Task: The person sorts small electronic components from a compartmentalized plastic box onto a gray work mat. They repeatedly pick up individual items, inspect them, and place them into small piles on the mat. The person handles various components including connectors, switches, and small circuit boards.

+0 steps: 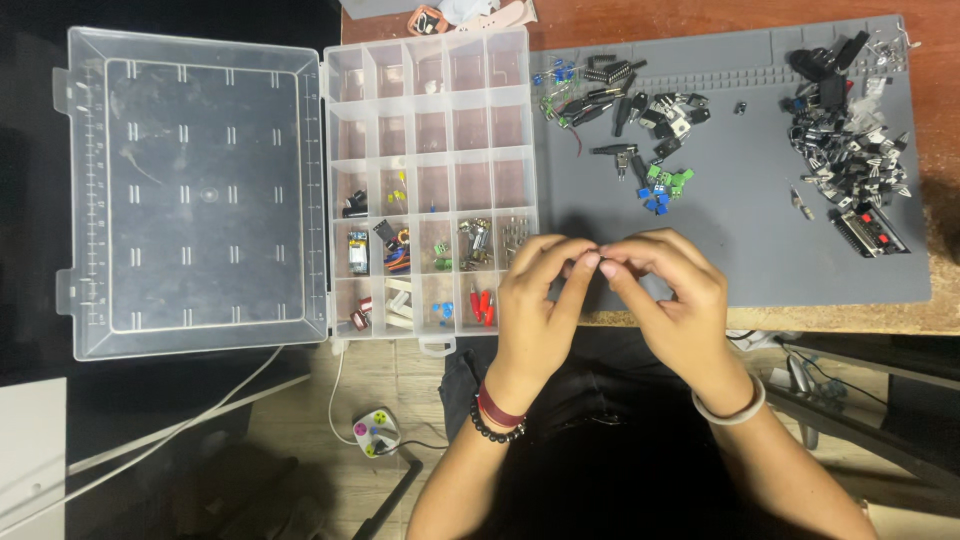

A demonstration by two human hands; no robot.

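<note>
My left hand (540,300) and my right hand (665,295) meet fingertip to fingertip over the near edge of a grey work mat (750,210). Together they pinch a tiny dark electronic part (598,255), mostly hidden by the fingers. Just left of my hands stands a clear plastic compartment box (430,180), several of its near cells holding small parts. Its open lid (195,195) lies flat to the left.
On the mat lie a group of black, blue and green components (630,120) at the back and a larger heap of dark parts (855,140) at the far right. A white cable and a small round device (376,432) lie on the floor below the table edge.
</note>
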